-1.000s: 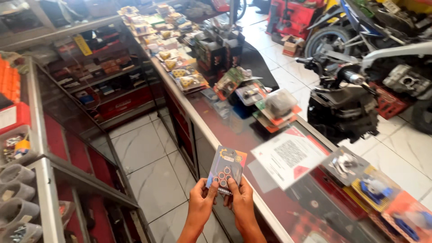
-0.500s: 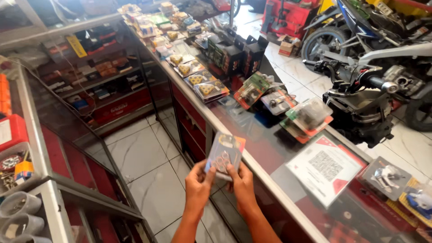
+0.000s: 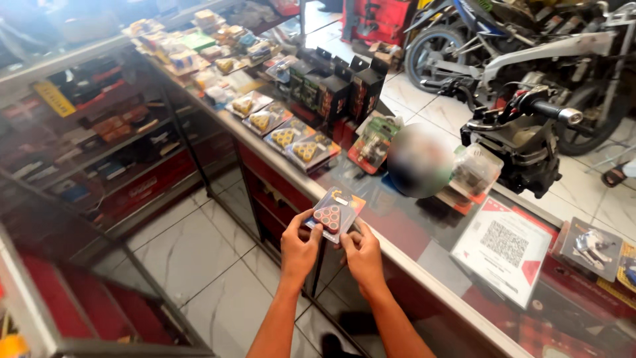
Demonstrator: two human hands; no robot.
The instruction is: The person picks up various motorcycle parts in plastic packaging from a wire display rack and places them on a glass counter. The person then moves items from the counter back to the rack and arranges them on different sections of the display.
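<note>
Both hands' grip, left hand and right hand, clasps a blister pack.

A round blurred patch is masking whatever is lying on the glass counter beside the clear packets. The blister pack is showing red round parts too small to identify; fingers of the left hand and right hand are covering its lower edge. The motorcycle is being cropped by the top edge
</note>
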